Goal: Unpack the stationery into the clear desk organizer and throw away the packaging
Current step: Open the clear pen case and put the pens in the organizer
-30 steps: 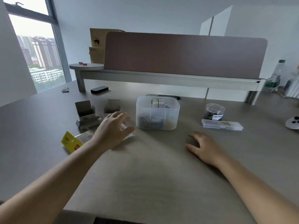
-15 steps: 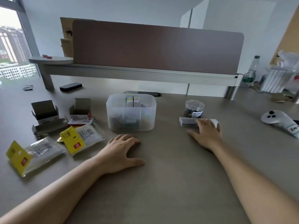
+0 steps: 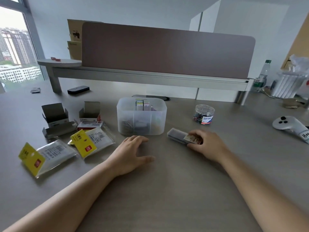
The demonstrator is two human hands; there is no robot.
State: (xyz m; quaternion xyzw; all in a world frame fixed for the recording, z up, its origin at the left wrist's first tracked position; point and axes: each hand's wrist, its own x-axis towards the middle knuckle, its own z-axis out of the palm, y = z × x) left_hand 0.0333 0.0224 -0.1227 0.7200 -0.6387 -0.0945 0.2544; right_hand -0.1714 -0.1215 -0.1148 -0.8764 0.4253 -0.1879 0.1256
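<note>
Head view: my right hand grips clear slim case, long axis pointing left-away toward desk organizer; left hand flat, released on surface.

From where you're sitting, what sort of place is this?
Most likely an office, high up in a city: a shared desk with a privacy divider panel, stationery in a clear organizer, and tower blocks through the window.

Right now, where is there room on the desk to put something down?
Bare desk lies between the two forearms, and between the clear organizer and the clip jar. Left of the organizer it is crowded with yellow-tagged packets and opened boxes.
</note>
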